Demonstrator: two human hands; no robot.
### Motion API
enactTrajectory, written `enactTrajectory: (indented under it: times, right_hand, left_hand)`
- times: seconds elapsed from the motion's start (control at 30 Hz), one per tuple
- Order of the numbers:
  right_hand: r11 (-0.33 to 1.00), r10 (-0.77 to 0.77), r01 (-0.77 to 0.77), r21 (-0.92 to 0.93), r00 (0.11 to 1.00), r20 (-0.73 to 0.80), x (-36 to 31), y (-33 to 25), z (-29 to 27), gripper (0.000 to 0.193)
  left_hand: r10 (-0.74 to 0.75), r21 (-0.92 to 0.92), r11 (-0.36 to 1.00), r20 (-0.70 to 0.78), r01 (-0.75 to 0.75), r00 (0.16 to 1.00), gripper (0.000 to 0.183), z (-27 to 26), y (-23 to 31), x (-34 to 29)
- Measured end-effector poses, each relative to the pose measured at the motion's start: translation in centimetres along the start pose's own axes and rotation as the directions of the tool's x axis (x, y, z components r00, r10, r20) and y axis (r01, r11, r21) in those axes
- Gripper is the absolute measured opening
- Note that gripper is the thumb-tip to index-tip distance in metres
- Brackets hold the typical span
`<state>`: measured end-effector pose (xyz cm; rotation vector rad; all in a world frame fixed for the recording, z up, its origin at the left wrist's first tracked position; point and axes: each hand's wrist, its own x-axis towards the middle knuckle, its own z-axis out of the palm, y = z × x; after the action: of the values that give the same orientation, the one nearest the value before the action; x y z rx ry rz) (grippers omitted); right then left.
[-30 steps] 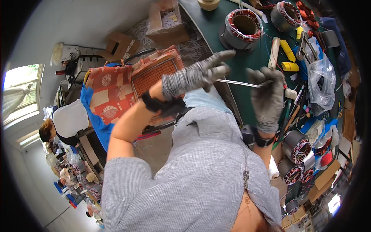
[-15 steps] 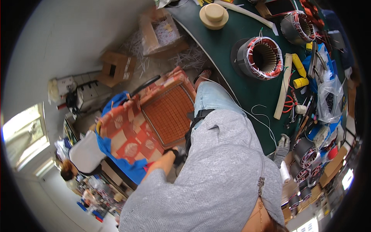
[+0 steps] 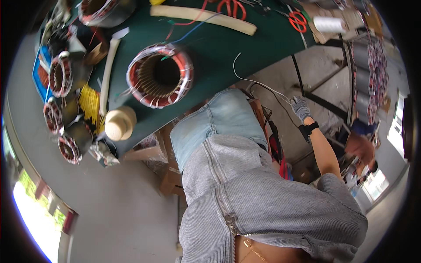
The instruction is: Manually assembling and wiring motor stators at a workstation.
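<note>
My right hand (image 3: 301, 108), in a grey glove with a black band at the wrist, is stretched out past the table's edge on the right. Its fingers are closed on a thin white cord (image 3: 258, 82) that trails back toward the green table. My left hand is out of sight. A stator (image 3: 185, 72) with red windings laced in white stands on the table in front of me, apart from my hand. Beside it lies a cream-coloured strip (image 3: 201, 18), and at the table's near edge sits a round cream block (image 3: 119, 124).
Red-handled scissors (image 3: 297, 22) and a white spool (image 3: 330, 25) lie at the far right. More stators (image 3: 60, 75) and yellow strips (image 3: 90, 105) crowd the left. A stack of stators (image 3: 363, 79) stands at the right; a person (image 3: 360, 147) is behind it.
My view has swung round, so the table now spans the top. My right hand has left the table's edge and reaches out with the cord. My left hand has dropped from view.
</note>
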<state>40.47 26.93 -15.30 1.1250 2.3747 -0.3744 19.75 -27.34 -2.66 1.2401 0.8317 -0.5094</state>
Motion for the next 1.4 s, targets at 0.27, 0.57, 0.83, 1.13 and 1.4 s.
enactTrajectory:
  times: [0.27, 0.57, 0.83, 1.13, 1.4]
  right_hand:
    - [0.901, 0.432, -0.407, -0.148, 0.816, 0.383, -9.6, 1.4, 7.4, 0.029]
    - [0.694, 0.609, -0.716, -0.076, 0.527, 0.592, -4.8, -4.0, 15.1, 0.05]
    - [0.571, 0.636, -0.632, 0.524, 0.744, 0.203, -10.8, 2.3, 21.2, 0.025]
    - [0.988, 0.152, -0.085, -0.128, 0.661, 0.735, -19.9, 13.6, 24.3, 0.013]
    - [0.876, 0.482, -0.341, -0.341, 0.647, 0.591, -13.3, 7.5, 18.4, 0.016]
  left_hand:
    - [-0.06, 0.071, 0.996, 0.178, 0.047, 0.982, 0.045, 2.0, -3.2, -3.5]
    - [-0.115, 0.061, 0.993, 0.223, 0.103, 0.968, 0.044, 2.8, -11.4, -2.0]
    - [-0.155, 0.024, 0.988, 0.242, 0.154, 0.958, 0.044, 5.0, -14.2, -4.7]
    - [-0.205, -0.02, 0.978, 0.118, 0.209, 0.972, 0.044, 5.9, -21.9, -2.1]
    - [-0.333, -0.143, 0.926, 0.125, 0.349, 0.935, 0.043, 11.2, -19.8, -4.6]
